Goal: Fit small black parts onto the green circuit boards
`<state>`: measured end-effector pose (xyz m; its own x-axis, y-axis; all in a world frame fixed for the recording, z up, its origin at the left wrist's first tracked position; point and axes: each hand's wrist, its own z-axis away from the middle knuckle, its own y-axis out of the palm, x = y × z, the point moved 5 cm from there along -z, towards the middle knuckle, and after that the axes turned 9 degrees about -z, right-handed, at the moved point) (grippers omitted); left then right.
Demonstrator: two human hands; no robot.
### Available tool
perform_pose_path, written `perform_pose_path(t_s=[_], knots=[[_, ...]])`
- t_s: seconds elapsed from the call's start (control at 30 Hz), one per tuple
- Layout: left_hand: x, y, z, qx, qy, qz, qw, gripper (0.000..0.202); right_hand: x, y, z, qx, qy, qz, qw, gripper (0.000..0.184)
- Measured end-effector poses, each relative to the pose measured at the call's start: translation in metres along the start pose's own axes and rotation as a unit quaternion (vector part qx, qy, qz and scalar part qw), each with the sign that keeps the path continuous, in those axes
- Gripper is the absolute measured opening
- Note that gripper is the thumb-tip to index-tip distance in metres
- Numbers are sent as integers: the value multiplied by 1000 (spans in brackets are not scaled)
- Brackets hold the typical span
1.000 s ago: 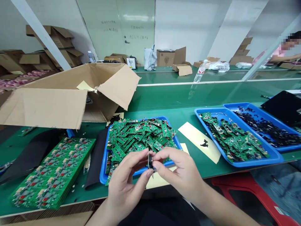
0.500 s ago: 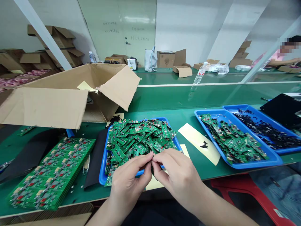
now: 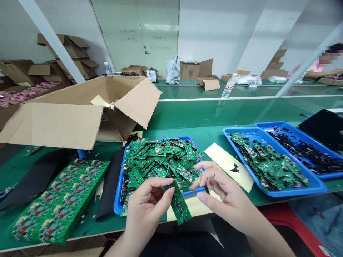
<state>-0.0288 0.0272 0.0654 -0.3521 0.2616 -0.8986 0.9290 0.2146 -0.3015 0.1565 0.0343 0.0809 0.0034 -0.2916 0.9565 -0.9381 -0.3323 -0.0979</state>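
My left hand [image 3: 150, 203] pinches one end of a green circuit board [image 3: 180, 205] between thumb and fingers. The board hangs tilted in front of the heaped tray, its small components facing me. To its right, my right hand [image 3: 221, 189] is apart from the board, thumb and index finger spread. A small black piece [image 3: 207, 189] shows between its curled fingers; its kind is unclear. Behind both hands, a blue tray [image 3: 117, 201] is heaped with loose circuit boards [image 3: 158, 157]. Pale yellow paper [image 3: 197, 207] lies partly beneath the hands.
Stacked board panels [image 3: 60, 200] and black sheets [image 3: 108, 187] lie left, below an open carton [image 3: 53, 121]. At right are a blue tray of boards [image 3: 294, 192], another holding black pieces [image 3: 308, 153], and yellow paper [image 3: 222, 157] with black scraps. A person [image 3: 316, 67] sits far right.
My hands have come apart from a close pinch together. The left now shows a circuit board; the right has moved right with its fingers spreading. The view has shifted slightly.
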Motion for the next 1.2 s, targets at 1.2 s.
perform_pose_path(t_s=[1.2], knots=[[45,14,-87,3,78,-523,849,38,-85,-243,26,-437,192,441,760,12]])
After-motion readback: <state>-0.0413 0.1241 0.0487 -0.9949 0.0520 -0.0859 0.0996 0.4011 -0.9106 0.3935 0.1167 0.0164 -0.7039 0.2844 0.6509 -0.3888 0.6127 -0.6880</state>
